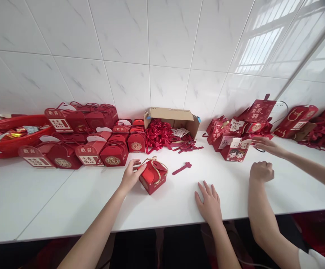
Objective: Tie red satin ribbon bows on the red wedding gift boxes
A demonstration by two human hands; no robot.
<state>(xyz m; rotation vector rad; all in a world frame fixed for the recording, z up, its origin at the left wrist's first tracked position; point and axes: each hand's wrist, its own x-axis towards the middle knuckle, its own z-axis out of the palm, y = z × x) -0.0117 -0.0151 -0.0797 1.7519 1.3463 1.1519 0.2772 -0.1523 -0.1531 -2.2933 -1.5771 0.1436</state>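
Note:
A red gift box (152, 181) with a twisted gold cord over its top stands on the white table in front of me. My left hand (131, 175) grips its left side, the thumb on the box and the fingers bent at the edge. Flat on the table near the front edge rests my right hand (209, 201), fingers apart, holding nothing. Between the box and that hand, a little farther back, lies a dark red strip (181, 168) with a flower-shaped end.
Rows of red gift boxes (64, 157) stand at left, beside a red basin (16, 149) of wrapped sweets. A cardboard box (170, 112) spills red ribbons (159, 134). At right, a co-worker's hands (269, 145) are near a printed box (235, 151). A tiled wall (125, 86) closes the back.

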